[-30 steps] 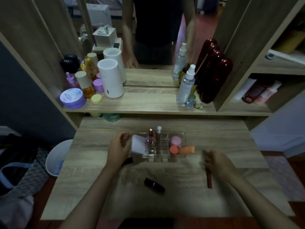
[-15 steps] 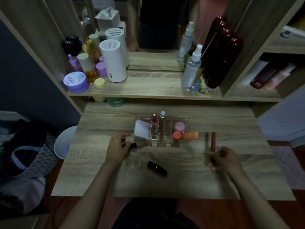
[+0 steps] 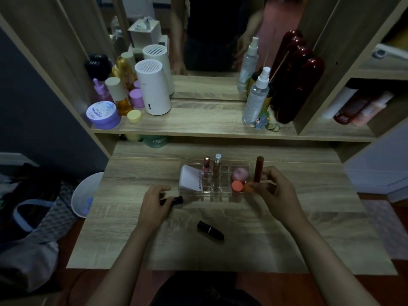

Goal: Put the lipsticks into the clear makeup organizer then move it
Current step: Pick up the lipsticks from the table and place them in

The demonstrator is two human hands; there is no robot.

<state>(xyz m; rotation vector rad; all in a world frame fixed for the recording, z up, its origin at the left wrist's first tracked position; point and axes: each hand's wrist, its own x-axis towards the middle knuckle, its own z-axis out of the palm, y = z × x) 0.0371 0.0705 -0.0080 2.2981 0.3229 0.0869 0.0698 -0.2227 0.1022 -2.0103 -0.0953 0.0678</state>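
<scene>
The clear makeup organizer (image 3: 217,192) stands mid-table, holding a white compact (image 3: 191,178), two upright lip tubes (image 3: 206,164), a pink sponge (image 3: 240,174) and an orange sponge (image 3: 237,185). My right hand (image 3: 274,191) grips a slim dark-red lipstick (image 3: 258,168) upright beside the organizer's right end. My left hand (image 3: 155,203) lies on the table left of the organizer, fingers closed on a black lipstick (image 3: 176,200). A second black lipstick (image 3: 210,230) lies loose on the table in front.
A raised shelf (image 3: 198,124) behind carries a white cylinder (image 3: 153,89), jars, spray bottles (image 3: 256,96) and dark-red bottles (image 3: 293,85) before a mirror. A white bin (image 3: 85,197) and bags sit on the floor at left.
My right hand picked the red lipstick off the table and carried it up and left to the organizer's right end. My left hand left the organizer and closed on a black lipstick.
</scene>
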